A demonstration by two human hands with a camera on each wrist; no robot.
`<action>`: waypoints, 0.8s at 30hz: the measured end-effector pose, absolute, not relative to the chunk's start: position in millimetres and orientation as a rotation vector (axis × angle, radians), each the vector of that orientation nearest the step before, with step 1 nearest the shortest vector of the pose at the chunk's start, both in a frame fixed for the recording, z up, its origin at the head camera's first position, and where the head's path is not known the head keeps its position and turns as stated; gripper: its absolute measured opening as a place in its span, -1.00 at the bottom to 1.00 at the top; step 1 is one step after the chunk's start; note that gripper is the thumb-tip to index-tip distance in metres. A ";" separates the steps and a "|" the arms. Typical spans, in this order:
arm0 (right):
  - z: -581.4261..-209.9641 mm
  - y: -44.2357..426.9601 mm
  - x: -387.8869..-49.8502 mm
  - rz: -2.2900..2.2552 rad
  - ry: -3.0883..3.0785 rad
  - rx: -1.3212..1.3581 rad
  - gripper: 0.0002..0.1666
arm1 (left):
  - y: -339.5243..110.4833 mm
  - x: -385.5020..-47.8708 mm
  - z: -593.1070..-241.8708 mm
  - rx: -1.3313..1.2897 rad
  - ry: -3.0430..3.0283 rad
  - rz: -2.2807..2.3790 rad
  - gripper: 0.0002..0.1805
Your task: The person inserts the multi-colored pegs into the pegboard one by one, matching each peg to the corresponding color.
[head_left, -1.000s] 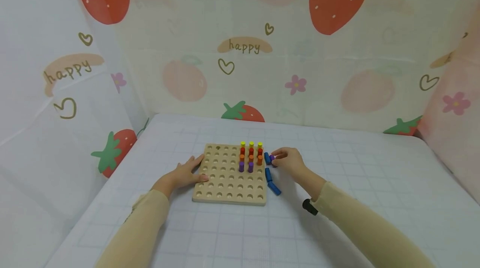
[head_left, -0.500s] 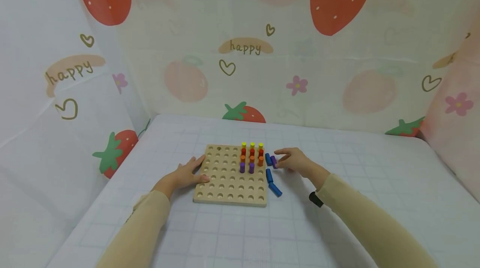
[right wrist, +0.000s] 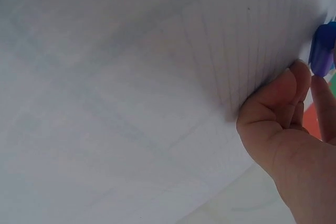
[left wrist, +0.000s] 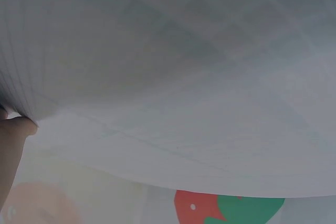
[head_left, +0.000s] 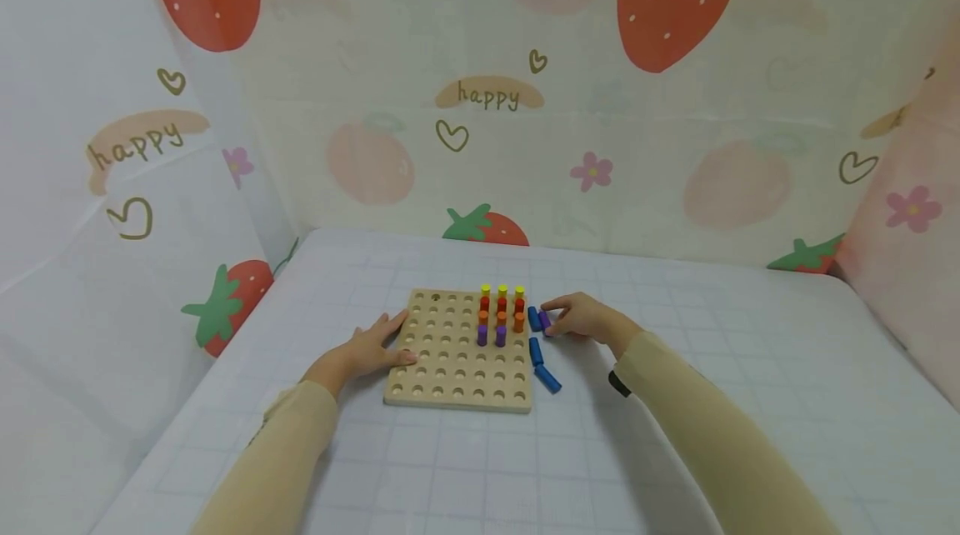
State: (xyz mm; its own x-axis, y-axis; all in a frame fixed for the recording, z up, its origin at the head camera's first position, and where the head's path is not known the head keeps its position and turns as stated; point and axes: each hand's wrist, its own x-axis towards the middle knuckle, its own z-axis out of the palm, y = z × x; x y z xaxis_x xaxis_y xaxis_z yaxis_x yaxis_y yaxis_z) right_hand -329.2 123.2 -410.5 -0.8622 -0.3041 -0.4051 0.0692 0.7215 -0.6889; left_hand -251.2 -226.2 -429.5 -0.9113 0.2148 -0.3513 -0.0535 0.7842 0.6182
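In the head view, a wooden pegboard (head_left: 442,368) lies on the table, with upright yellow, red, orange and purple pegs in its far right part. My left hand (head_left: 367,349) rests at the board's left edge, fingers spread and thumb on top. To the right of the board, my right hand (head_left: 588,318) has index finger and thumb at the two ends of a lying purple peg (head_left: 545,322). Beside it lies a blue peg (head_left: 534,318). The right wrist view shows my fingers close to the purple peg (right wrist: 321,65), partly cut off by the frame edge.
Two more blue pegs (head_left: 547,378) lie along the board's right edge, nearer to me. White grid-patterned cloth (head_left: 480,468) covers the table. A strawberry-printed curtain (head_left: 487,168) hangs behind and at both sides.
My right hand shifts slightly about the purple peg; its index finger lifts off the peg, then comes down near its far end. The left hand and the board keep their places.
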 end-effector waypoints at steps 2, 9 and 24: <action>-411.1 122.6 -330.4 -0.998 2.421 -0.170 -0.34 | -227.1 -250.3 -428.5 0.132 2.562 0.925 0.10; -411.3 122.2 -332.7 -0.989 2.410 -0.155 -0.35 | -226.2 -249.4 -427.8 0.117 2.562 0.922 0.06; -412.9 122.7 -331.7 -1.095 2.385 -0.082 -0.49 | -226.2 -253.2 -432.4 0.137 2.576 0.903 0.02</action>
